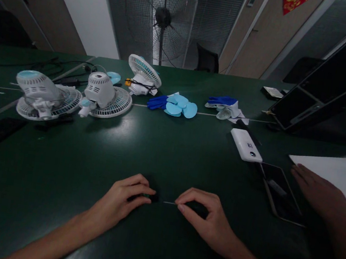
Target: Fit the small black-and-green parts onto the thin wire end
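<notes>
My left hand (129, 196) rests on the dark green table, thumb and fingers closed round a small dark piece (154, 197). A hint of green shows on that piece, but its kind is too dim to tell. Just to the right, my right hand (204, 213) pinches a thin metal rod (169, 202) between thumb and forefinger. The rod lies low over the table and points left toward the dark piece, with a short gap between them. Whether the rod has a handle inside my right hand is hidden.
White fan heads (100, 95) stand at the back left, with a light-blue fan blade (181, 106) and blue-and-white gloves (224, 106) along the back. A white power bank (246, 145) and a phone (282, 192) lie right. Another person's hand (325, 193) touches a white sheet (343, 173).
</notes>
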Tool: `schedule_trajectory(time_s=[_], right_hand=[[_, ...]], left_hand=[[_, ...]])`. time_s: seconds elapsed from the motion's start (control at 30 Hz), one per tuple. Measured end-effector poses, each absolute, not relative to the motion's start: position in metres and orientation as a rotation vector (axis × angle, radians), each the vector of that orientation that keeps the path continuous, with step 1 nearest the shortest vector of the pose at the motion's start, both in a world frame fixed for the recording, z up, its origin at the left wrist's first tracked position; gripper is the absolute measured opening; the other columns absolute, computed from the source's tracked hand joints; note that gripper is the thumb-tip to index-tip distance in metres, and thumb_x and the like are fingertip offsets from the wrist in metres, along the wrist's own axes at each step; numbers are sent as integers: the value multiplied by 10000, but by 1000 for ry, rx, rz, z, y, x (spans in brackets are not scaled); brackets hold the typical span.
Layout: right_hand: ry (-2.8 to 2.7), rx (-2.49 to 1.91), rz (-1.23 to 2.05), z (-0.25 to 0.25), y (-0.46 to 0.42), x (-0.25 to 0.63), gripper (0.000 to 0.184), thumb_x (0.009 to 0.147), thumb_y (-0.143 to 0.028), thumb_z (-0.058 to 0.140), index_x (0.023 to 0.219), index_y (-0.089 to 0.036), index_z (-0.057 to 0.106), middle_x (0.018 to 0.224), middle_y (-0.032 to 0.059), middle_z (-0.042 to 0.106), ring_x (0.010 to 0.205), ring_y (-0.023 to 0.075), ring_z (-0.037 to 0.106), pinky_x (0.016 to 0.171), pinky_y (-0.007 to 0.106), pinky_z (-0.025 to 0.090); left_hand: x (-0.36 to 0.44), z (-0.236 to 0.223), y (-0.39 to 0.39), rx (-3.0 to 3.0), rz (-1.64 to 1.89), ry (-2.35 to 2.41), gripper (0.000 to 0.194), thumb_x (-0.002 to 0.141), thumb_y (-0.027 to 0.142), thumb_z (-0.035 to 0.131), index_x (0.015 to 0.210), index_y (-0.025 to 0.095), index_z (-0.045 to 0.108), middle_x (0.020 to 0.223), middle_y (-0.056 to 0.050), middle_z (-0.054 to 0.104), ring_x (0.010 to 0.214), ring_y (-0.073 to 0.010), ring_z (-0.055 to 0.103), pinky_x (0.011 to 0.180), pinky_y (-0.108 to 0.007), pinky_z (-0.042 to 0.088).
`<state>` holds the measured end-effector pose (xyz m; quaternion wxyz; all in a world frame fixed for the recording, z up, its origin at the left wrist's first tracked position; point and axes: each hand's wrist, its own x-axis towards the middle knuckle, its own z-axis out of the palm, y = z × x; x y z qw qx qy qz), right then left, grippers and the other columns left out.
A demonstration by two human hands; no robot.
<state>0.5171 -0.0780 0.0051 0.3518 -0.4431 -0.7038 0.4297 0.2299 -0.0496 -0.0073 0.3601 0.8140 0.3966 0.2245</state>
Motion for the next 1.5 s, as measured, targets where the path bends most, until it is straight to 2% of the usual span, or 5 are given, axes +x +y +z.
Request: schedule_trajectory(time_s=[0.47,0.83,1.03,1.23,1.5], right_hand=[[-1821,-1148,1157,6,-77,518,99,964,-180,706,970,-227,793,929,31,801,864,200,758,791,329,564],[-1817,-1138,1156,9,-78,517,98,950,-176,705,957,-214,795,914,38,806,855,203,763,778,325,560],[-1822,-1148,1152,8,-79,517,99,956,-179,702,952,-215,794,909,38,803,853,206,761,778,331,551],[-1836,-1149,1162,6,-78,518,98,965,-190,699,970,-220,792,927,35,801,861,201,757,778,326,554],[-1851,-1166,1145,6,-78,518,98,965,-194,699,968,-221,792,946,39,804,886,210,758,802,336,554]], left_hand=[[-7,2,18,2079,536,2293,512,996,553,486,1323,210,681,1319,-30,655,1087,-229,685,936,-302,529],[-23,-6,25,2331,220,2277,547,1019,412,351,1361,113,656,1364,-136,603,1086,-271,674,960,-355,531],[-37,-5,26,2336,193,2138,607,1017,533,357,1344,114,652,1291,-132,640,1080,-286,670,942,-367,530],[-32,-2,24,2332,280,2141,628,932,706,457,1199,196,707,1437,-71,615,1197,-284,649,1000,-377,518],[-28,3,21,1993,369,2181,725,768,813,622,1185,227,714,1172,-14,778,1009,-257,733,886,-327,556]])
